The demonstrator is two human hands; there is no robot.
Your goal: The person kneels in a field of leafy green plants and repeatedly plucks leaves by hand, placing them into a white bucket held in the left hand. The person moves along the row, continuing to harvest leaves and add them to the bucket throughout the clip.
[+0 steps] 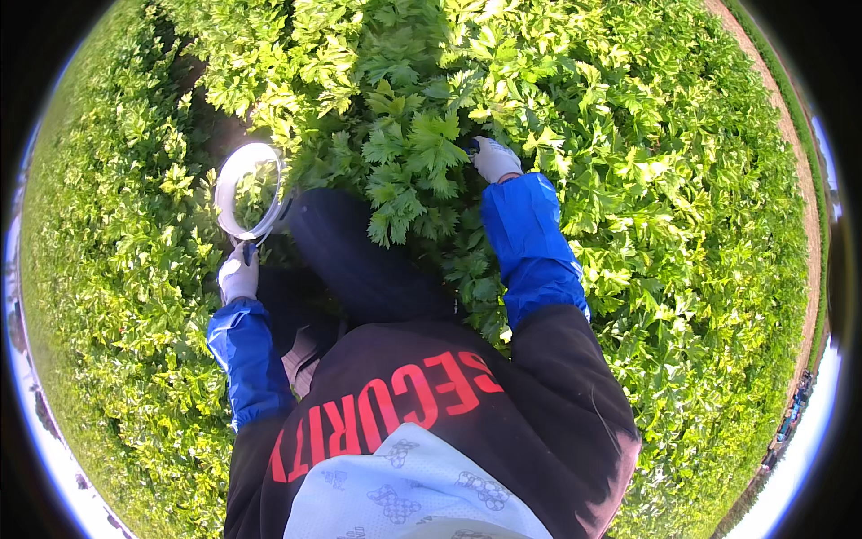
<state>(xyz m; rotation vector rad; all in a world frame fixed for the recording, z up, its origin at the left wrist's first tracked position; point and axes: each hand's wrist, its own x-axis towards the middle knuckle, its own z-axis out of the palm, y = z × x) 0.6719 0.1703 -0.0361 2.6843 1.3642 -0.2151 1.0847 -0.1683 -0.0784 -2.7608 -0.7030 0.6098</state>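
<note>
My left hand (pixel 239 273), in a white and blue glove, grips the rim of a white plastic bucket (pixel 227 192) to the left of my knee. Some cut-looking leaves (pixel 256 188) show inside its mouth. My right hand (pixel 495 159), gloved alike, reaches into the leafy green plants, which look like celery (pixel 421 151). Its fingertips are partly hidden among the leaves beside the shaded plant in front of me, and what they hold, if anything, cannot be made out.
Dense leafy plants (pixel 673 202) surround me on both sides. A strip of bare soil (pixel 219 128) shows between rows beyond the bucket. My bent knee (pixel 337 229) in dark trousers lies between my hands. A dirt track (pixel 801 175) curves along the far right.
</note>
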